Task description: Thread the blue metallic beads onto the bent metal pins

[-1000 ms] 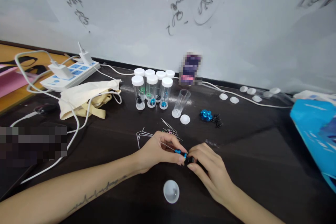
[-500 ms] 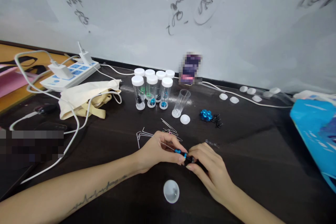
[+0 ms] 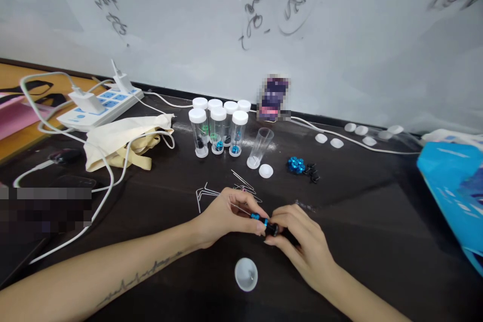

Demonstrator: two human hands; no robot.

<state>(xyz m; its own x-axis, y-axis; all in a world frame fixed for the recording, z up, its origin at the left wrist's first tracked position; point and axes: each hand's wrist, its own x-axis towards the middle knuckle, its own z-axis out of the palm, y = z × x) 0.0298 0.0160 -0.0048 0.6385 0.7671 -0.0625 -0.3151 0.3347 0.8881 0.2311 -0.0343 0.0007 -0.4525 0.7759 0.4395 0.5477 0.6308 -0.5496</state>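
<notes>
My left hand (image 3: 230, 214) pinches a small blue and black part (image 3: 266, 224), with a thin metal rod running back from it under the fingers. At the part's black end, my right hand (image 3: 302, 236) has its thumb and fingers closed round it. Bent metal rods (image 3: 206, 192) lie just beyond my left hand. Nearer me stands a small white cup (image 3: 246, 274) with something small inside. Blue parts (image 3: 296, 164) and black pieces (image 3: 311, 173) are piled beyond my right hand.
Several capped clear tubes (image 3: 198, 133) stand at the back. An uncapped tube (image 3: 260, 148) is beside a white cap (image 3: 266, 171). A phone (image 3: 273, 98) leans on the whiteboard. Left are a cloth bag (image 3: 113, 141) and power strip (image 3: 101, 108); right, a blue bag (image 3: 449, 186).
My right thumb has shifted slightly left and down along the black end of the part. My left hand has hardly moved.
</notes>
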